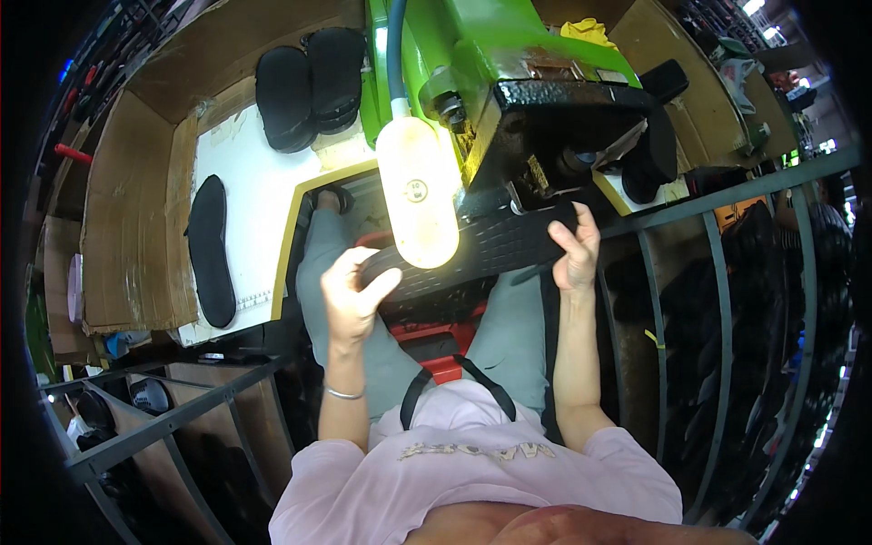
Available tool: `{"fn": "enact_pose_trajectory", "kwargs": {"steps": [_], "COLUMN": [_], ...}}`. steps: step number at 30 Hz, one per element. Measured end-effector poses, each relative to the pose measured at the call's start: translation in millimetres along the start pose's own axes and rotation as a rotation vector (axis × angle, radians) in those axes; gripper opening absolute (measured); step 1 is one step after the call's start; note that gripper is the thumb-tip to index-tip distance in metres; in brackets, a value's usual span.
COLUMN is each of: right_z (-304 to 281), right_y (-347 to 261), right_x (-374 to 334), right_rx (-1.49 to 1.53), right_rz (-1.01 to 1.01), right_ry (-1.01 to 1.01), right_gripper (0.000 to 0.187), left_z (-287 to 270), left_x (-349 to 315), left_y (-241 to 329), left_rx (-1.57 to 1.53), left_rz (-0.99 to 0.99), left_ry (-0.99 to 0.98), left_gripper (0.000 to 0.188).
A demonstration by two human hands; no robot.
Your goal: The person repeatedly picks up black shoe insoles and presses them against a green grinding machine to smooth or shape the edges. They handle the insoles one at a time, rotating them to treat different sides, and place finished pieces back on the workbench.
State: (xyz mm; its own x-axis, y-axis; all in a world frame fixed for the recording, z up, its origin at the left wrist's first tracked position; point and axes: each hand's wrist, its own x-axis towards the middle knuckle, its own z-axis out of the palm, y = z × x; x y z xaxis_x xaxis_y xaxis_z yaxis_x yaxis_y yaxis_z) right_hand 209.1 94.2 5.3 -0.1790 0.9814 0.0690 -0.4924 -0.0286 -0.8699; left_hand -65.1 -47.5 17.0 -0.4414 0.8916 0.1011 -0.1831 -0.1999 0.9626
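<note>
A long black shoe sole (495,252) with a patterned face is held crosswise above my lap, below the green machine (518,41). My left hand (352,292) grips its left end, thumb on the near side. At the other end, my right hand (576,250) holds the sole between thumb and fingers. A lit oval lamp (418,195) hangs in front and hides part of the sole. The sole's far edge lies close to the machine's dark working head (554,145).
On the white tabletop (250,173) at left lie a single black sole (213,250) and stacked black soles (309,91). A cardboard wall (132,218) borders it. More dark soles (649,154) sit right of the machine. Metal racks (722,300) flank me on both sides.
</note>
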Motion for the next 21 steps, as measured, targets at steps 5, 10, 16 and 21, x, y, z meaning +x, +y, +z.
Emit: {"fn": "enact_pose_trajectory", "kwargs": {"steps": [5, 10, 16, 21], "right_z": [42.7, 77.2, 77.3, 29.1], "right_y": [9.6, 6.2, 25.2, 48.8], "right_x": [-4.7, -0.3, -13.9, -66.8], "right_rx": [-0.111, -0.399, -0.527, -0.342], "right_rz": [0.016, -0.091, -0.221, 0.174], "right_ry": [-0.134, -0.251, -0.082, -0.167], "right_gripper": [0.033, 0.033, 0.043, 0.047], "left_z": [-68.1, -59.6, 59.8, 86.7], "left_x": [-28.9, -64.4, 4.1, 16.0], "left_y": [-24.8, -53.7, -19.1, -17.7], "left_rx": [-0.044, 0.095, 0.203, 0.136], "left_rz": [-0.266, -0.474, -0.061, 0.000], "left_ry": [-0.122, -0.280, -0.184, -0.120], "left_gripper": [0.023, 0.030, 0.023, 0.019]}}
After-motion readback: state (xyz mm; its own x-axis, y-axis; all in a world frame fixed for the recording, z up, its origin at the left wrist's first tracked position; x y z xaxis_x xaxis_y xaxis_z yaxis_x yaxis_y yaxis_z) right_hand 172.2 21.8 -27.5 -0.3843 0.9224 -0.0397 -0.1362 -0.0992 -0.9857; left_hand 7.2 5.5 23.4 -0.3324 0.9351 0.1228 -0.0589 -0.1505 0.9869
